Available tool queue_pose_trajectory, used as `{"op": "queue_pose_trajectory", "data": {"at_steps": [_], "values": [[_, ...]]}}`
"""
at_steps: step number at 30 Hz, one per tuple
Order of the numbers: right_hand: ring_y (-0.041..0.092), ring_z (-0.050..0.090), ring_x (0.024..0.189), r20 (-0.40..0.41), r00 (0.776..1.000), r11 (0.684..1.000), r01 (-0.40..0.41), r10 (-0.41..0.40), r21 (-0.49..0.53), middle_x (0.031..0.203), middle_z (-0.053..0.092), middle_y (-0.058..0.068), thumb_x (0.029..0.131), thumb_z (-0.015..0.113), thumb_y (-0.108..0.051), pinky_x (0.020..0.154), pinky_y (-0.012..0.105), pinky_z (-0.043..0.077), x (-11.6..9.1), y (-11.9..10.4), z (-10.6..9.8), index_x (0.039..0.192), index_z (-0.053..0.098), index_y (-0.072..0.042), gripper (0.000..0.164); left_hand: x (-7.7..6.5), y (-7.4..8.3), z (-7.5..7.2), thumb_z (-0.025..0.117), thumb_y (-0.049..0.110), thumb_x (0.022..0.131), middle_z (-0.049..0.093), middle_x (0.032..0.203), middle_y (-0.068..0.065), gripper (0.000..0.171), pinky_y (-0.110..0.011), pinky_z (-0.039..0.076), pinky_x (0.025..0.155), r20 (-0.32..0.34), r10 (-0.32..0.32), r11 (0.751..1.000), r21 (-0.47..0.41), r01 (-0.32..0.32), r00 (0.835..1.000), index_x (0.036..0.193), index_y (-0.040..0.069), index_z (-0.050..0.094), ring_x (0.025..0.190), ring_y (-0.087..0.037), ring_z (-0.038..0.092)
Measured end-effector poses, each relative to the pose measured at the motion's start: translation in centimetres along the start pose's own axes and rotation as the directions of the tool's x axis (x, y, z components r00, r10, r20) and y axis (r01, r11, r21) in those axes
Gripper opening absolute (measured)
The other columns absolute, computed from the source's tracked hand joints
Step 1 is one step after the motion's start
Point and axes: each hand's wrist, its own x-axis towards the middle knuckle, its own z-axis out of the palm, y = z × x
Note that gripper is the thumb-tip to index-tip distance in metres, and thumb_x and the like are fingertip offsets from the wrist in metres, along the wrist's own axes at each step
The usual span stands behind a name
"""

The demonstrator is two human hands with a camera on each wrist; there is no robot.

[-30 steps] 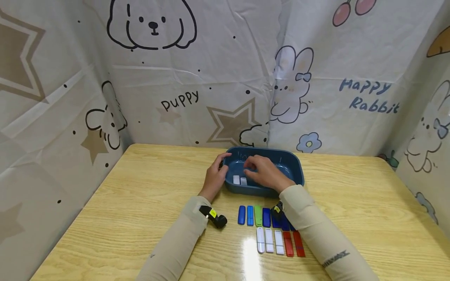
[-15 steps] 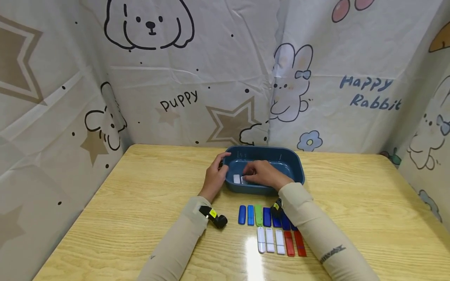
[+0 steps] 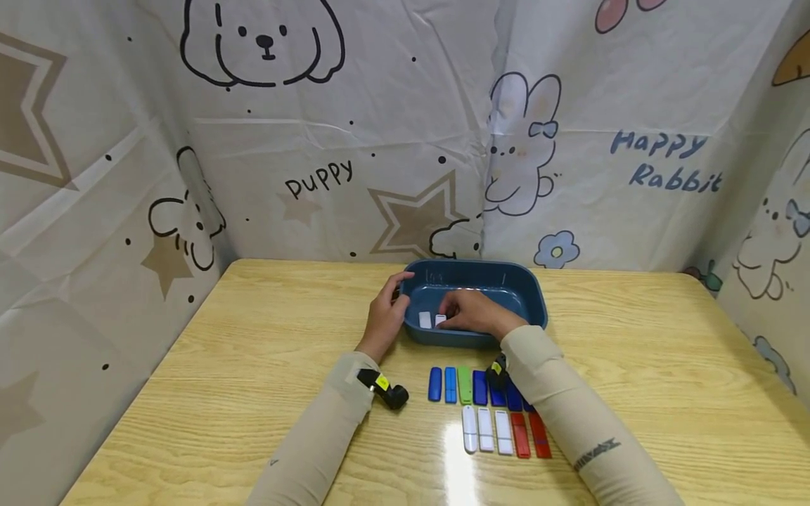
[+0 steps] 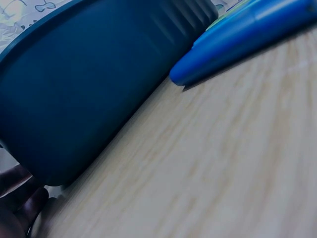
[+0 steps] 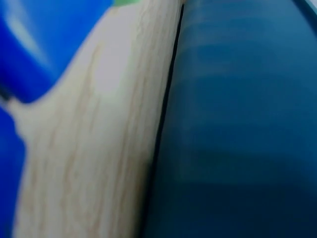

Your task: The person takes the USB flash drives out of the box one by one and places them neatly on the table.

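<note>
A dark blue plastic bin (image 3: 474, 339) stands toward the back of the table. My left hand (image 3: 384, 320) grips its left end, index finger along the rim. In the left wrist view, fingers (image 4: 29, 206) show at the bin's lower corner. My right hand (image 3: 474, 310) reaches down inside, thumb and fingers pinching a white USB stick (image 3: 440, 320) near the front wall. Another white USB stick (image 3: 425, 320) lies just left of it. The right wrist view shows only the bin's outer wall (image 5: 237, 109), the table and blurred blue sticks; the right hand is hidden there.
In front of the bin lies a row of USB sticks: blue ones (image 3: 434, 384), a green one (image 3: 465, 385) and more blue, partly under the right sleeve. A nearer row holds white ones (image 3: 485, 429) and red ones (image 3: 520, 434). A printed curtain (image 3: 285, 126) hangs behind the table.
My right hand has lowered in the bin, and its fingers have come together on the right-hand white USB stick, which sits slightly further right. The left hand has stayed at the bin's end.
</note>
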Motion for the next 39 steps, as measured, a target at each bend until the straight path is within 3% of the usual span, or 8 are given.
{"op": "queue_pose_trajectory", "data": {"at_steps": [5,16,30,39], "values": [[0.017,0.057,0.083,-0.003,1.000,1.000,-0.020,0.020,0.017,0.093,0.064,0.004,0.084,0.073,-0.021,0.080,0.033,0.049,-0.1,0.0,0.1,0.099,0.063,-0.008,0.022,0.0,0.0,0.0,0.046,0.012,0.090,0.048,0.143,0.001,0.043,-0.043,0.037,0.105,0.003,0.000,1.000,0.000,0.000,1.000,0.131,0.025,0.055,0.126,-0.021,0.047],[0.016,0.062,0.083,-0.057,0.998,0.997,0.039,-0.035,0.061,0.090,0.067,0.004,0.080,0.077,-0.017,0.079,0.034,0.051,-0.2,-0.1,0.3,0.097,0.060,-0.007,0.025,0.1,-0.3,0.0,0.045,0.014,0.089,0.048,0.143,0.002,0.044,-0.044,0.037,0.104,0.005,-0.003,1.000,-0.005,0.003,1.000,0.131,0.026,0.055,0.125,-0.022,0.047],[0.015,0.063,0.079,-0.093,0.994,0.991,0.072,-0.062,0.115,0.088,0.068,0.003,0.083,0.074,-0.016,0.074,0.034,0.051,-0.5,-0.1,0.0,0.102,0.060,-0.009,0.025,0.2,-0.1,0.1,0.046,0.013,0.089,0.050,0.140,0.001,0.044,-0.042,0.040,0.102,0.003,0.003,1.000,-0.006,-0.003,1.000,0.131,0.024,0.055,0.122,-0.022,0.050],[0.014,0.062,0.077,-0.203,0.975,0.991,0.103,-0.085,0.082,0.088,0.068,0.001,0.086,0.072,-0.016,0.069,0.032,0.050,-1.3,-0.7,-0.6,0.103,0.059,-0.013,0.022,0.1,-0.3,-0.1,0.047,0.014,0.090,0.050,0.141,0.002,0.044,-0.043,0.039,0.103,-0.002,0.003,1.000,0.002,-0.003,1.000,0.132,0.025,0.055,0.123,-0.022,0.049]]}}
